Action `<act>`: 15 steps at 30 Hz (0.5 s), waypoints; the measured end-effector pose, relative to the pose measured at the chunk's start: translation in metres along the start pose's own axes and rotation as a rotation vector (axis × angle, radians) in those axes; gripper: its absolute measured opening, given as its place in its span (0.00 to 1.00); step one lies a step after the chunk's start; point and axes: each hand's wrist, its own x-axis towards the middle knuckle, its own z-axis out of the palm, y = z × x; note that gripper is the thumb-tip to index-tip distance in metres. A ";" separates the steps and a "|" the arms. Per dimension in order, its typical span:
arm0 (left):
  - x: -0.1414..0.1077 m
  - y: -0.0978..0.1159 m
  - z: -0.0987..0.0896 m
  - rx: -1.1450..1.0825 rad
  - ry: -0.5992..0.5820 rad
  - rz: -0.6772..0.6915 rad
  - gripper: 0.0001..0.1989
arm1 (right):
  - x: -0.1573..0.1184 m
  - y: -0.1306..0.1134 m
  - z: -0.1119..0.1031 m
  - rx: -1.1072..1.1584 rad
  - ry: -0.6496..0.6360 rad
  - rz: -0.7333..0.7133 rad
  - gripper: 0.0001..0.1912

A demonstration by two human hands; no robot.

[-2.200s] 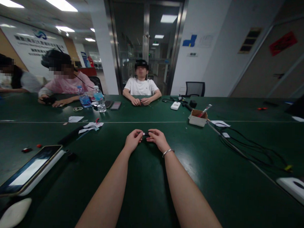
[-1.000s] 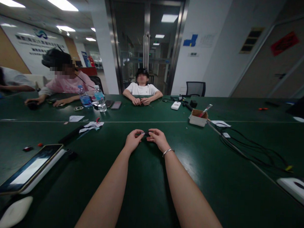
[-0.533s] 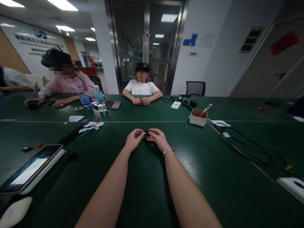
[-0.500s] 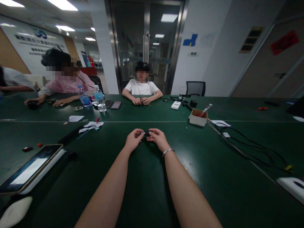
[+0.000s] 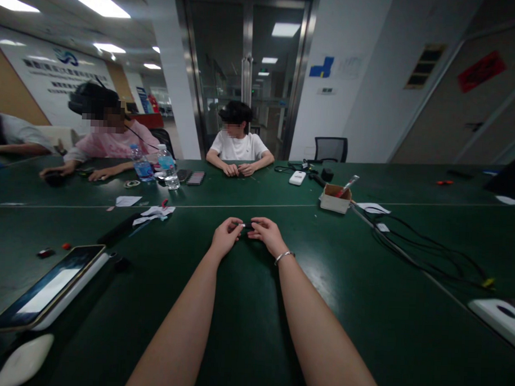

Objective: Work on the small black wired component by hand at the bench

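Between my fingertips is a small dark object (image 5: 247, 226) with a pale, shiny bit at its left end; it is too small for me to tell its kind. My left hand (image 5: 226, 236) pinches its left end. My right hand (image 5: 265, 234), with a silver bracelet at the wrist, has thumb and fingers closed on the right end. Both hands are close together, just above or resting on the green table (image 5: 247, 305). Fingers cover part of the object.
A tablet-like device (image 5: 51, 287) and a white mouse-shaped thing (image 5: 23, 360) lie at the left. Paper scraps (image 5: 155, 213) are nearer the middle. Right of my hands are a small box (image 5: 335, 200) and black cables (image 5: 428, 244). Water bottles (image 5: 169, 168) and seated people (image 5: 241, 147) are across the table.
My hands stay nearly in place, still on the small dark object. Across the table, the person in white has turned their head to the left.
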 end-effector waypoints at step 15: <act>-0.001 0.001 0.001 -0.024 0.030 0.004 0.16 | 0.001 0.001 0.000 0.024 0.003 -0.007 0.09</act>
